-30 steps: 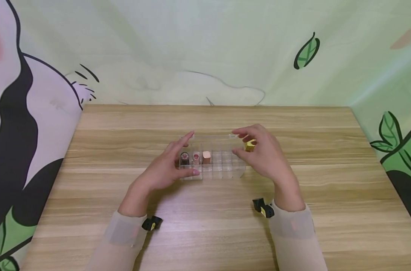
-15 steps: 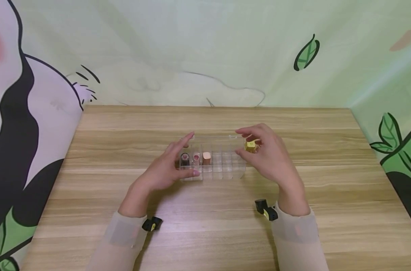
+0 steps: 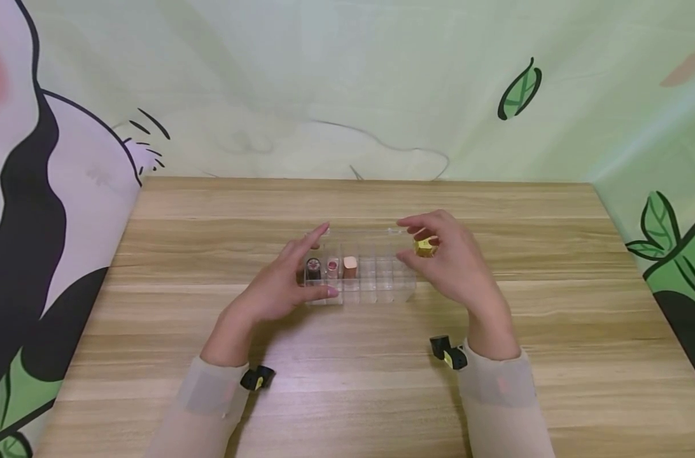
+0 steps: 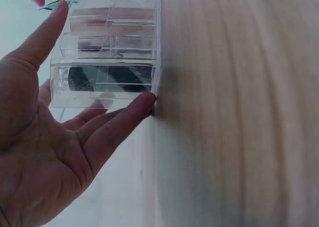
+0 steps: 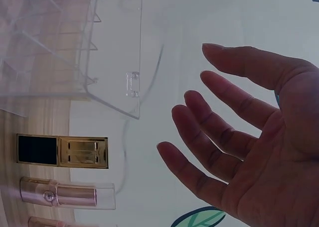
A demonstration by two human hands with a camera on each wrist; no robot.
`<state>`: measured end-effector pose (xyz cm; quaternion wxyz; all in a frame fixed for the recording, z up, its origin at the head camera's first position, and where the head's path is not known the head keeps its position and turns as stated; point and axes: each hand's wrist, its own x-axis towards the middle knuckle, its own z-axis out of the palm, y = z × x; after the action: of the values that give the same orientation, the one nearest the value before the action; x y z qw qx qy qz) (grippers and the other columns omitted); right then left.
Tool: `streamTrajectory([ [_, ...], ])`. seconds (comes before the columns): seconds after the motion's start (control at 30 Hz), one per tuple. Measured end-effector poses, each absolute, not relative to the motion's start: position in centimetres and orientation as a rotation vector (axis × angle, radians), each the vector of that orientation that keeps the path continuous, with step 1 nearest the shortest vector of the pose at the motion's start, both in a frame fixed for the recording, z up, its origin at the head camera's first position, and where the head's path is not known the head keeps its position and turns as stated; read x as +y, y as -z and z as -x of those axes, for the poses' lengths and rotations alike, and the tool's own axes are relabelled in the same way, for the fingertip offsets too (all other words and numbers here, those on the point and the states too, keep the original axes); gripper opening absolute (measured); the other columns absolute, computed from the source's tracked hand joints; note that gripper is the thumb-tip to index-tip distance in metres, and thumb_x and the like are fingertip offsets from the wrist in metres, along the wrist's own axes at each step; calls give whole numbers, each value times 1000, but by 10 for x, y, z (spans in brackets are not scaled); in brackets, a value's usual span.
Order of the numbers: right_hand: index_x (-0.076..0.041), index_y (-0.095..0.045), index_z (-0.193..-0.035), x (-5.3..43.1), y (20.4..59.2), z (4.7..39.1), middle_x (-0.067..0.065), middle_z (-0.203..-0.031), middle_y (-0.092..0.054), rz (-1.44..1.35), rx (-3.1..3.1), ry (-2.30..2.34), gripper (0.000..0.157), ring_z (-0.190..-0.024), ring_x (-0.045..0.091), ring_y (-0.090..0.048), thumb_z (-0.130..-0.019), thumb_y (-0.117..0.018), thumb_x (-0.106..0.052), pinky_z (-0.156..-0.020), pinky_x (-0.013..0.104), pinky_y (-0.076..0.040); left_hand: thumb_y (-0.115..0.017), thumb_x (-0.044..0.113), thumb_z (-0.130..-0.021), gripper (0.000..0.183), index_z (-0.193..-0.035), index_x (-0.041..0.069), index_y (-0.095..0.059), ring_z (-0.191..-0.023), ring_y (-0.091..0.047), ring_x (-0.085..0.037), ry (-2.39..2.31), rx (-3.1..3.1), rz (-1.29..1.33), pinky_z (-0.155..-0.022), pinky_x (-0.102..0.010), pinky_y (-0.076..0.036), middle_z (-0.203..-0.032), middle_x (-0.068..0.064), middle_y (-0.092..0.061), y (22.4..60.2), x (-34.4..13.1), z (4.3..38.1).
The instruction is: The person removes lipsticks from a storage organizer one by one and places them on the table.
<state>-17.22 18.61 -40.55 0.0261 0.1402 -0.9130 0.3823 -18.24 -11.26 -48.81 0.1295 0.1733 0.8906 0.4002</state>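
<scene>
A clear acrylic lipstick organizer (image 3: 376,289) with small compartments stands on the table, its hinged lid raised at the back. In its left part are a black lipstick (image 3: 313,268), a clear-capped pinkish one (image 3: 333,268) and a copper-coloured one (image 3: 350,268). My left hand (image 3: 273,289) holds the organizer's left end, thumb along the front and fingers around the side. Over the right end hovers my right hand (image 3: 453,267), fingers spread and bent a little, nothing between them. Beside it, partly behind its fingers, a gold lipstick (image 3: 424,247) with a black base (image 5: 37,150) stands upright.
A pink lipstick with a clear cap (image 5: 67,194) stands near the gold one in the right wrist view, with part of another pink tube (image 5: 45,221) at the edge. The wooden table (image 3: 347,394) meets a printed cloth backdrop (image 3: 256,83) behind.
My right hand has shifted slightly right, showing a bit more of the gold lipstick. The left hand and organizer stay in place.
</scene>
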Motion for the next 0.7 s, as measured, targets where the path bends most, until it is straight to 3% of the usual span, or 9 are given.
streamTrajectory([
  [0.7,-9,-70,-130,179,419,180,13,-119,-66,-481,-2825,-1209,44,-107,31,-65,-88,-81,-7,-91,50,-58,-82,56,-82,109,-156,66,-3,-139,-52,-44,-1150,2574,-493,-108,-70,-44,-170,-5,-26,488,-113,183],
])
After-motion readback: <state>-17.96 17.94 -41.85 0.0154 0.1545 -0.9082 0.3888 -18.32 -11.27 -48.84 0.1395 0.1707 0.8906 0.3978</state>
